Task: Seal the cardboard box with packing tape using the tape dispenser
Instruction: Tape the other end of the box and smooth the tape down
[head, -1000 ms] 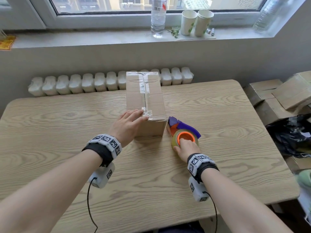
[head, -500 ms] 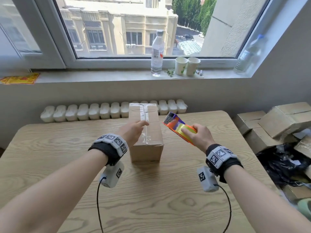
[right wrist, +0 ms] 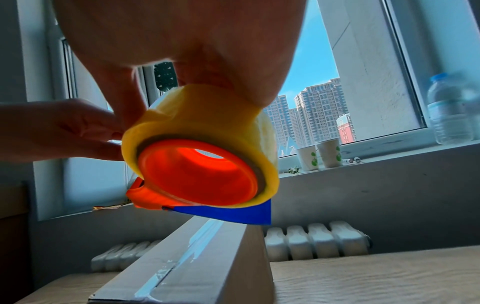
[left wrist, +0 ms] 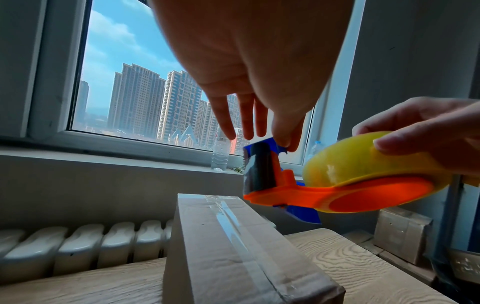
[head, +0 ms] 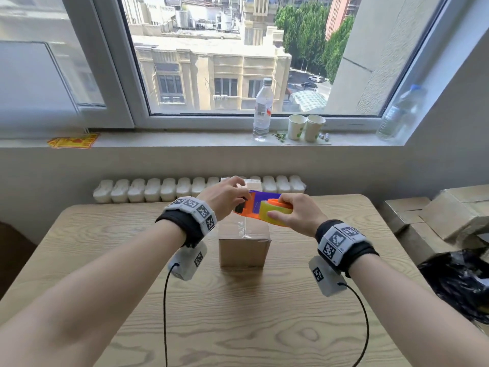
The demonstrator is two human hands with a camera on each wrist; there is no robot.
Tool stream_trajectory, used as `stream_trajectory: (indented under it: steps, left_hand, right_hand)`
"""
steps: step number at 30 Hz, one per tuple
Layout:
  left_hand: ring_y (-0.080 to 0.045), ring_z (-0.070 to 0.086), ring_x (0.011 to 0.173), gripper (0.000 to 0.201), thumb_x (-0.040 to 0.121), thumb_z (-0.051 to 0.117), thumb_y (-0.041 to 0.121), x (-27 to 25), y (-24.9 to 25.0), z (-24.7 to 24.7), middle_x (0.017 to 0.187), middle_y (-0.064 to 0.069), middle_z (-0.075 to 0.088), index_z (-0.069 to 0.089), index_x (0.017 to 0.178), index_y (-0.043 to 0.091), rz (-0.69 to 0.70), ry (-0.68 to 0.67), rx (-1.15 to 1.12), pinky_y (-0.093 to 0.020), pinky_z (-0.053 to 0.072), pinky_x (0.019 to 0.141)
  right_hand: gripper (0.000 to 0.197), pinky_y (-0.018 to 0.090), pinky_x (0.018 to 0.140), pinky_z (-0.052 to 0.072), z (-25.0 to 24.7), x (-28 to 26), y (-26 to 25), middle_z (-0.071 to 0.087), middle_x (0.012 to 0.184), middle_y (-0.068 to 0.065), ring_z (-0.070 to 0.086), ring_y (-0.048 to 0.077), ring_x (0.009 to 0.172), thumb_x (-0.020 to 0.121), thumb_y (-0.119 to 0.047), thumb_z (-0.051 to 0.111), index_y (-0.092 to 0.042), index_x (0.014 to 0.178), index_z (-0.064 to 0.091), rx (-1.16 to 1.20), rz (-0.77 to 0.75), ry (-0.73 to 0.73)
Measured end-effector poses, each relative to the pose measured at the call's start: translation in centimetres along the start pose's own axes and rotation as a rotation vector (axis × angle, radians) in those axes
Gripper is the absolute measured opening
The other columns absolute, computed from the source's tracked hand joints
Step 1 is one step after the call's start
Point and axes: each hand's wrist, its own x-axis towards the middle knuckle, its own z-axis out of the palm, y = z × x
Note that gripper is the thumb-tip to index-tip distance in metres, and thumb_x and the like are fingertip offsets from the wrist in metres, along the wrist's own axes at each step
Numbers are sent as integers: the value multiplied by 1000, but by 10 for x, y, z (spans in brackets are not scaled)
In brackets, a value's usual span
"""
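Note:
A long cardboard box (head: 243, 245) stands on the wooden table (head: 238, 327), with clear tape along its top seam (left wrist: 233, 236). Above its far half I hold the tape dispenser (head: 264, 209), orange and blue with a yellow roll. My right hand (head: 277, 207) grips the roll from above, thumb on the near side. My left hand (head: 244, 198) pinches the dispenser's front end by the blue guard (left wrist: 265, 144) with thumb and forefinger; the other fingers hang straight. The dispenser (left wrist: 337, 193) hovers clear of the box (right wrist: 207, 263). The left hand hides the tape's loose end.
A white radiator (head: 158, 189) runs behind the table. The windowsill carries a water bottle (head: 262, 109), two paper cups (head: 305, 127) and another bottle (head: 399, 115). Stacked cardboard boxes (head: 436, 215) and a black bag (head: 455, 282) crowd the table's right side.
My right hand lifted the dispenser off the table beside the box and brought it over the box. My left hand left the box top and took the dispenser's front end.

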Motion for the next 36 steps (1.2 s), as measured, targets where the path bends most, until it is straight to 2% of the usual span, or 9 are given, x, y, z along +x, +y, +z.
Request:
stream_trajectory:
  steps: [4, 8, 14, 18, 21, 24, 27, 31, 36]
  left_hand:
    - [-23, 54, 111, 11, 88, 59, 24, -2, 1, -6, 129, -5, 51, 66, 89, 15, -8, -28, -22, -38, 49, 86]
    - [-23, 52, 113, 11, 86, 62, 22, -4, 0, -9, 126, -5, 53, 66, 88, 11, -12, -16, -24, -36, 45, 87]
    - [-21, 60, 87, 5, 86, 61, 19, -10, 2, -9, 99, -3, 66, 64, 90, 19, -33, -88, -117, -40, 51, 83]
    - [-15, 58, 69, 29, 83, 58, -2, -13, -2, -16, 84, -3, 67, 64, 104, 17, -153, -104, -252, -33, 54, 74]
    - [-13, 60, 65, 44, 76, 67, -1, -14, -5, -16, 80, -2, 66, 52, 112, 18, -279, -34, -363, -35, 55, 73]
    - [-11, 64, 68, 26, 75, 72, 8, -13, -12, -16, 76, -2, 70, 63, 100, 9, -365, -2, -404, -33, 55, 77]
    - [4, 59, 50, 5, 76, 71, 9, -12, -15, -17, 63, 1, 68, 73, 79, 6, -344, -5, -424, -32, 56, 75]
    - [-3, 60, 52, 4, 76, 70, 7, -9, -19, -17, 62, -3, 68, 73, 74, 7, -348, -4, -441, -31, 56, 71]
    - [-10, 62, 57, 5, 78, 68, 6, -8, -28, -20, 67, -7, 68, 71, 74, 6, -350, 10, -446, -31, 56, 72]
  right_hand:
    - [29, 23, 67, 47, 2, 2, -7, 60, 89, 0, 58, 15, 82, 81, -38, 68, -14, 96, 60, -11, -31, -25]
    - [33, 34, 74, 54, 1, 6, -6, 63, 93, 5, 61, 19, 85, 80, -41, 67, -12, 96, 61, -74, -9, -30]
    - [34, 36, 71, 48, -3, 10, -4, 60, 82, 7, 58, 23, 80, 79, -45, 66, -11, 81, 62, -182, 62, -41]
    - [39, 36, 71, 49, -10, 12, -5, 61, 80, 8, 59, 21, 77, 75, -50, 69, -11, 76, 64, -164, 97, -65]
    - [43, 31, 63, 46, -15, 12, -9, 59, 72, 3, 56, 17, 68, 72, -52, 71, -10, 73, 63, -146, 119, -116]
    - [43, 26, 55, 40, -20, 12, -9, 55, 62, 1, 52, 13, 59, 69, -54, 73, -15, 61, 58, -88, 161, -131]
    - [46, 25, 50, 32, -26, 11, -9, 47, 53, -2, 42, 12, 50, 66, -55, 75, -15, 53, 55, -4, 216, -161]
    - [65, 32, 59, 27, -33, 13, -8, 40, 64, 9, 37, 20, 62, 62, -54, 71, 9, 66, 58, 128, 238, -168]
    - [34, 32, 62, 28, -41, 13, -11, 41, 68, 9, 39, 22, 68, 65, -36, 64, -3, 70, 57, 298, 232, -152]
